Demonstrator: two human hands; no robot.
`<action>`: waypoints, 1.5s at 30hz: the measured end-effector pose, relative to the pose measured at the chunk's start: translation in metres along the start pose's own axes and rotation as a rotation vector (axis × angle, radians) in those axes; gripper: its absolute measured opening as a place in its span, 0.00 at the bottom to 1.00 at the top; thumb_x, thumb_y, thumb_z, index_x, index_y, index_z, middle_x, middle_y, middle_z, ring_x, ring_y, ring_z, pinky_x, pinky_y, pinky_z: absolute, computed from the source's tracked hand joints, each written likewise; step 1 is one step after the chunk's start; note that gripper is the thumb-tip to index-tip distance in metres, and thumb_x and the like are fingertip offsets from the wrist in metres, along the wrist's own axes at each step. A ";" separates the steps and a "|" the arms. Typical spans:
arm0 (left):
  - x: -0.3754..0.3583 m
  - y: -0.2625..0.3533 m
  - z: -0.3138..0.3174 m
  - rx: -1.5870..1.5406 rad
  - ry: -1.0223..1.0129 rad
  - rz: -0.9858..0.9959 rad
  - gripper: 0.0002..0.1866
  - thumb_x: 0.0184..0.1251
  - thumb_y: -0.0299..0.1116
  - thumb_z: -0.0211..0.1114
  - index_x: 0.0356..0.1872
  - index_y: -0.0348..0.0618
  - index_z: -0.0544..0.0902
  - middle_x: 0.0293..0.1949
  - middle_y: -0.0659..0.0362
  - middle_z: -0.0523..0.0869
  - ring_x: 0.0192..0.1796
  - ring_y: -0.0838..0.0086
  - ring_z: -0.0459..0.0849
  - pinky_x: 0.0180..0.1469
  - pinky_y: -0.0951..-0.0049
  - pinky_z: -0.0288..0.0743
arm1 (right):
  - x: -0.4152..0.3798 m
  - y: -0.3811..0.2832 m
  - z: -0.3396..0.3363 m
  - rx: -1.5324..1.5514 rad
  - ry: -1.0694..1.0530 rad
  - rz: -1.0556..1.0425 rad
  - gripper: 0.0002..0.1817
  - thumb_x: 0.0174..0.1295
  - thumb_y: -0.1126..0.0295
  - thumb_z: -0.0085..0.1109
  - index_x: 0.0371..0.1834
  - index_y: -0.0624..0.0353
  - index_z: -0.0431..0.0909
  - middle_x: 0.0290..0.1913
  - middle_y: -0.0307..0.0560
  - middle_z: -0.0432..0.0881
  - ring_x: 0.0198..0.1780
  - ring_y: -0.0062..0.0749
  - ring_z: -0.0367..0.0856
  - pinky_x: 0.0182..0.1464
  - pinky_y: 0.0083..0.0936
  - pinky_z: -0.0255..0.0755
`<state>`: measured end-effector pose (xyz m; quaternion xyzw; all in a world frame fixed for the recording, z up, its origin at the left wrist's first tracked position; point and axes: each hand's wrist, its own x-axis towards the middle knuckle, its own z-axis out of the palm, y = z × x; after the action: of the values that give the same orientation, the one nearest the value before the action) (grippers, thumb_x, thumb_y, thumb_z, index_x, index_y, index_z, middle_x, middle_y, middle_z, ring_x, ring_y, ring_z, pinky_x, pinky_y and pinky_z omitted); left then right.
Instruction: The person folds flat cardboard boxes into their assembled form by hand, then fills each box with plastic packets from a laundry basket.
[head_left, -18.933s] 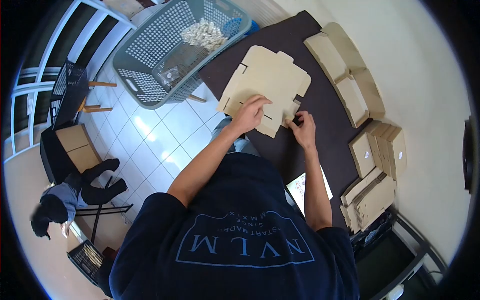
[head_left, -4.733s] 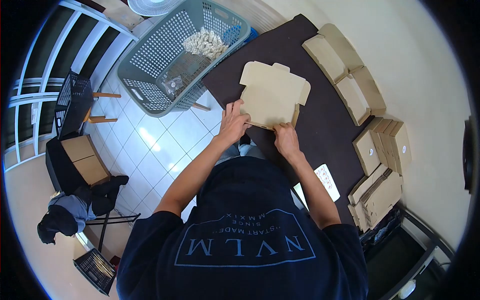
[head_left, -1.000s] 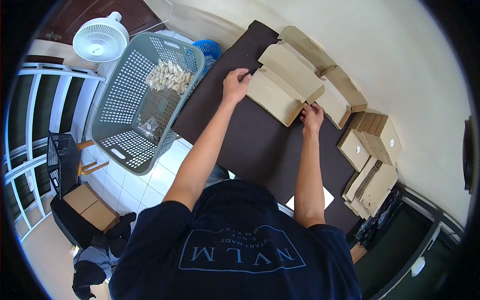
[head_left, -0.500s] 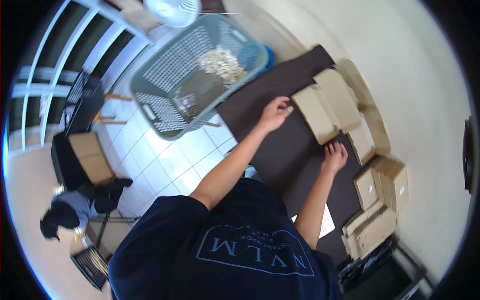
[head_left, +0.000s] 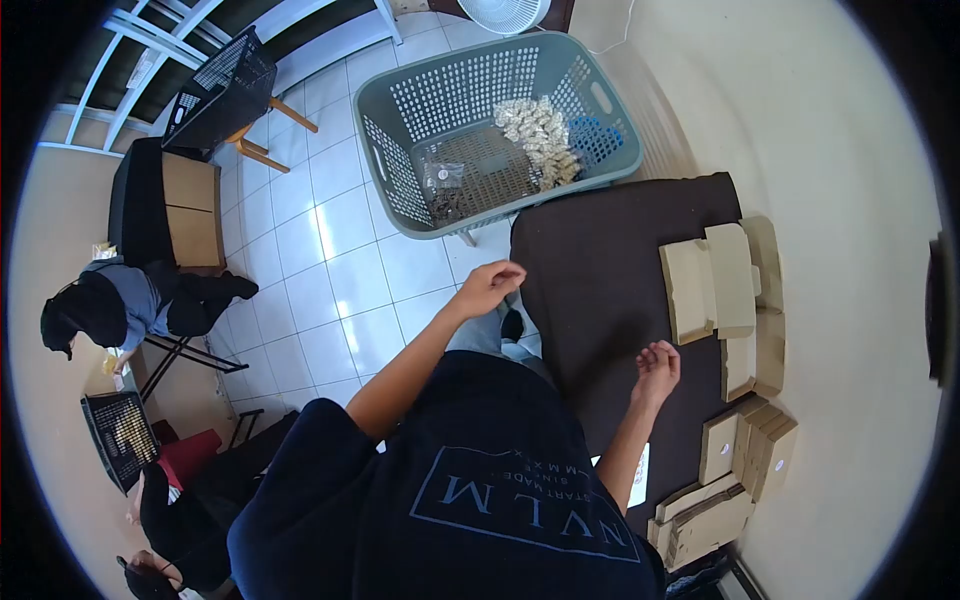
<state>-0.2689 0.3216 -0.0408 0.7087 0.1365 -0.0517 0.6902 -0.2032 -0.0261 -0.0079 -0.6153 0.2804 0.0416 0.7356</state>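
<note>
My left hand [head_left: 492,288] hangs in the air by the left edge of the dark-covered table [head_left: 590,240]. Its fingers are loosely bent, and no object shows in it. Over the table is my right hand [head_left: 657,372], empty, with half-curled fingers. It is just below an open cardboard box [head_left: 688,285] with a raised lid [head_left: 730,280], apart from it. Another open cardboard box [head_left: 740,365] lies beside that one, toward the wall. Ahead of my left hand stands a large grey-green plastic basket [head_left: 425,232] holding a pile of small clear packets [head_left: 540,140].
Folded cardboard boxes [head_left: 765,450] and flattened cardboard [head_left: 710,530] line the wall side. A white paper [head_left: 638,475] lies under my right forearm. A white fan [head_left: 505,12] stands beyond the basket. Two people [head_left: 130,300] are at the left, near a black crate [head_left: 120,440].
My view has turned, and the basket now shows more fully. Both hands have moved back from the open box, which stays on the table. A second person has come into view at lower left.
</note>
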 end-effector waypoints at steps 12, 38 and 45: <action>-0.031 0.003 -0.114 0.110 -0.230 -0.237 0.14 0.73 0.37 0.59 0.49 0.38 0.80 0.40 0.59 0.84 0.39 0.75 0.83 0.47 0.72 0.76 | 0.023 -0.034 0.242 -0.458 -0.476 -0.092 0.03 0.65 0.73 0.60 0.38 0.60 0.79 0.31 0.39 0.80 0.28 0.20 0.78 0.26 0.18 0.71; -0.092 -0.122 -0.240 -0.096 0.362 -0.827 0.11 0.72 0.32 0.58 0.48 0.39 0.83 0.32 0.57 0.86 0.33 0.75 0.84 0.34 0.74 0.77 | 0.247 0.203 0.577 -1.589 -0.592 -0.069 0.21 0.68 0.59 0.59 0.60 0.49 0.66 0.41 0.57 0.84 0.34 0.39 0.86 0.36 0.33 0.83; -0.015 0.024 -0.291 0.181 1.099 -0.324 0.10 0.74 0.30 0.56 0.32 0.35 0.78 0.23 0.67 0.73 0.27 0.85 0.67 0.28 0.80 0.58 | 0.141 0.090 0.530 -0.553 -0.766 0.086 0.15 0.71 0.71 0.53 0.57 0.53 0.63 0.29 0.44 0.78 0.27 0.26 0.80 0.29 0.29 0.75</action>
<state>-0.3107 0.6079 -0.0019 0.6579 0.5766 0.2075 0.4377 0.0698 0.4479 -0.1070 -0.7162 -0.0076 0.3689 0.5924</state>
